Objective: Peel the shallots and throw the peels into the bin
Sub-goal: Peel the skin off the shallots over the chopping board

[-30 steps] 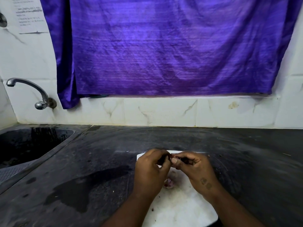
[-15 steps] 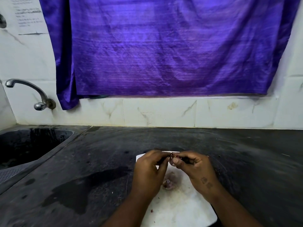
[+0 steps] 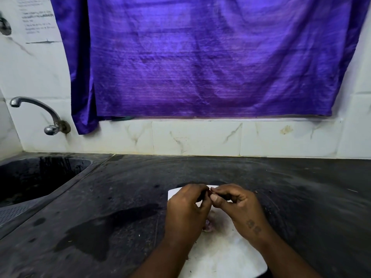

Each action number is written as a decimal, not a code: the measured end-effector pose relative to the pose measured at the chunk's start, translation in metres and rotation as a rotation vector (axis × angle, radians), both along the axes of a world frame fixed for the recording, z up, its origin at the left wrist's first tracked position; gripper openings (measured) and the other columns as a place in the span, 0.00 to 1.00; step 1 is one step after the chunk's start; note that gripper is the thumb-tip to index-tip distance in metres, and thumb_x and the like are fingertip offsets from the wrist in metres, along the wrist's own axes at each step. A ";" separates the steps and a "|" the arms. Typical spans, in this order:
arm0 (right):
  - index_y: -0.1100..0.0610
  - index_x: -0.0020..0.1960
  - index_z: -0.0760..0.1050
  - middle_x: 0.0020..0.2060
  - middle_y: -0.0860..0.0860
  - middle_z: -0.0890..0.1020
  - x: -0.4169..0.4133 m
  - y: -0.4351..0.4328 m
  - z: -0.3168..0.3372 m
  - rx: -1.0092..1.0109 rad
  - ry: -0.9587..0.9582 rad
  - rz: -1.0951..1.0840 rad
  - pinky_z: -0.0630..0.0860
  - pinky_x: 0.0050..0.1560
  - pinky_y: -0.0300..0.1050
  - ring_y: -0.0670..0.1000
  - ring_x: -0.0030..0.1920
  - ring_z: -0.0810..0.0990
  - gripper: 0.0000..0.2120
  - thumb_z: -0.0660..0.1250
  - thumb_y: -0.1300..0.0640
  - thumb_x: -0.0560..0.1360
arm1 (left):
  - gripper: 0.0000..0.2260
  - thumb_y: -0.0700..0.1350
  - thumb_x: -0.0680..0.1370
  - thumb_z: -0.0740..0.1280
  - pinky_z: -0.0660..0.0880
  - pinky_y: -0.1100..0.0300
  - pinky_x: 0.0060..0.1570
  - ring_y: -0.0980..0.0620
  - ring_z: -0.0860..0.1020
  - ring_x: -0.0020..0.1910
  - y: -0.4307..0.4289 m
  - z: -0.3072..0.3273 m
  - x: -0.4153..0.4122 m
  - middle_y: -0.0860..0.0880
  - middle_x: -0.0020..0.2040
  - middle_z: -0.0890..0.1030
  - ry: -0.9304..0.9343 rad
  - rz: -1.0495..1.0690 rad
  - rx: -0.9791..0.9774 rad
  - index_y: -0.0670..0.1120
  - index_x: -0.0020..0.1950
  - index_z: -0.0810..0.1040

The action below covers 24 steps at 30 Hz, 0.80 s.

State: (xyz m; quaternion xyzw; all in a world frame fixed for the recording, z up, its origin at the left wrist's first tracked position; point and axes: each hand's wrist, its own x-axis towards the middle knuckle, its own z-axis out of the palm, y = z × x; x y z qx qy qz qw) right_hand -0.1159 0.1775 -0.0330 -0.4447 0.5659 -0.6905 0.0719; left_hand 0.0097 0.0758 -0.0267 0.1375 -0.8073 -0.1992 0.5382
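Black recessed sink (image 3: 94, 170) at left; over the white rectangular cutting board (image 3: 220, 257) the left hand (image 3: 186, 209) and right hand (image 3: 239, 207) meet at the fingertips — both pinching a small reddish shallot (image 3: 211, 192), mostly hidden — with pinkish peel scraps (image 3: 207, 226) on the board beneath them

Soft, even and rather dim light filled the room, with no hard shadows. A pale sheen lay across the middle of the purple cloth (image 3: 200, 63), and the tap (image 3: 38, 109) at the left caught small glints. The dark counter (image 3: 120, 187) gave only a dull shine. The left hand (image 3: 186, 207) and right hand (image 3: 239, 205) cast a faint shadow on the white board (image 3: 224, 255). The shallot (image 3: 211, 193) pinched between them was too blurred to make out. Print on the paper (image 3: 37, 21) in the upper left was smeared. Straight lines bowed toward the edges.
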 end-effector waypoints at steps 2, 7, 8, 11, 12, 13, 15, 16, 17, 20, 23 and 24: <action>0.61 0.48 0.87 0.46 0.55 0.87 0.001 0.001 0.001 0.002 -0.001 0.009 0.82 0.46 0.37 0.47 0.47 0.86 0.07 0.76 0.67 0.71 | 0.07 0.38 0.72 0.75 0.82 0.59 0.40 0.61 0.83 0.41 0.000 0.000 -0.001 0.57 0.42 0.86 0.030 -0.009 0.019 0.50 0.47 0.86; 0.60 0.50 0.87 0.48 0.55 0.87 0.001 0.003 0.003 -0.004 -0.032 0.030 0.83 0.51 0.42 0.50 0.50 0.87 0.08 0.76 0.66 0.71 | 0.12 0.32 0.73 0.75 0.79 0.70 0.41 0.61 0.85 0.42 -0.002 0.002 -0.001 0.58 0.40 0.86 0.120 -0.131 0.231 0.49 0.45 0.88; 0.60 0.50 0.87 0.48 0.54 0.88 0.000 0.003 0.003 -0.009 -0.041 0.030 0.83 0.51 0.43 0.50 0.50 0.87 0.08 0.76 0.66 0.71 | 0.11 0.32 0.73 0.75 0.78 0.71 0.41 0.60 0.85 0.43 -0.003 0.003 -0.001 0.58 0.41 0.86 0.121 -0.173 0.279 0.48 0.46 0.88; 0.59 0.50 0.87 0.48 0.53 0.88 -0.002 0.003 0.003 -0.014 -0.043 0.013 0.83 0.50 0.41 0.50 0.50 0.87 0.09 0.77 0.66 0.71 | 0.08 0.36 0.74 0.77 0.79 0.69 0.43 0.59 0.86 0.47 -0.006 0.002 -0.001 0.58 0.45 0.87 0.091 -0.236 0.316 0.48 0.48 0.89; 0.59 0.50 0.87 0.48 0.53 0.88 -0.002 0.003 0.003 -0.012 -0.040 0.011 0.83 0.50 0.41 0.50 0.51 0.87 0.09 0.77 0.66 0.70 | 0.08 0.36 0.74 0.77 0.79 0.68 0.44 0.58 0.86 0.47 -0.007 0.002 -0.001 0.59 0.45 0.87 0.084 -0.236 0.310 0.49 0.48 0.89; 0.58 0.50 0.87 0.49 0.53 0.88 -0.002 0.003 0.003 -0.007 -0.041 0.014 0.84 0.50 0.43 0.51 0.51 0.87 0.09 0.77 0.65 0.70 | 0.09 0.36 0.74 0.77 0.80 0.67 0.45 0.58 0.86 0.47 -0.009 0.002 -0.001 0.58 0.45 0.87 0.083 -0.232 0.301 0.49 0.48 0.89; 0.57 0.50 0.87 0.49 0.53 0.88 -0.002 0.003 0.002 0.008 -0.053 0.034 0.85 0.52 0.49 0.53 0.51 0.87 0.09 0.77 0.62 0.70 | 0.09 0.34 0.74 0.76 0.79 0.66 0.46 0.57 0.86 0.47 -0.011 0.001 -0.001 0.58 0.44 0.88 0.087 -0.222 0.273 0.48 0.47 0.89; 0.57 0.51 0.87 0.49 0.53 0.88 -0.003 0.004 0.002 0.017 -0.053 0.043 0.85 0.53 0.52 0.54 0.51 0.87 0.09 0.77 0.61 0.71 | 0.09 0.34 0.74 0.76 0.79 0.67 0.45 0.58 0.86 0.46 -0.012 0.001 -0.001 0.57 0.44 0.87 0.086 -0.218 0.257 0.48 0.47 0.89; 0.56 0.51 0.87 0.50 0.53 0.88 -0.003 0.004 0.002 0.026 -0.050 0.048 0.84 0.54 0.53 0.55 0.52 0.87 0.09 0.77 0.60 0.71 | 0.09 0.34 0.74 0.76 0.78 0.68 0.45 0.58 0.85 0.46 -0.012 0.002 0.000 0.58 0.44 0.87 0.081 -0.214 0.236 0.48 0.48 0.89; 0.55 0.50 0.87 0.49 0.53 0.88 -0.003 0.004 0.003 0.034 -0.046 0.047 0.84 0.53 0.52 0.53 0.51 0.87 0.08 0.77 0.61 0.71 | 0.08 0.36 0.76 0.75 0.77 0.71 0.44 0.61 0.85 0.47 -0.009 0.004 0.003 0.58 0.45 0.86 0.051 -0.184 0.143 0.49 0.50 0.88; 0.56 0.49 0.87 0.48 0.54 0.87 0.000 0.004 0.003 0.019 -0.059 0.039 0.85 0.52 0.52 0.53 0.50 0.87 0.08 0.77 0.61 0.70 | 0.07 0.37 0.76 0.74 0.80 0.67 0.44 0.61 0.84 0.45 -0.007 0.002 0.003 0.57 0.45 0.85 0.038 -0.142 0.059 0.49 0.50 0.86; 0.56 0.49 0.87 0.48 0.54 0.87 0.000 0.004 0.003 0.019 -0.055 0.036 0.85 0.52 0.54 0.54 0.50 0.87 0.08 0.77 0.60 0.69 | 0.07 0.38 0.76 0.75 0.81 0.65 0.43 0.61 0.83 0.44 -0.006 0.002 0.003 0.57 0.45 0.85 0.028 -0.114 0.033 0.50 0.49 0.86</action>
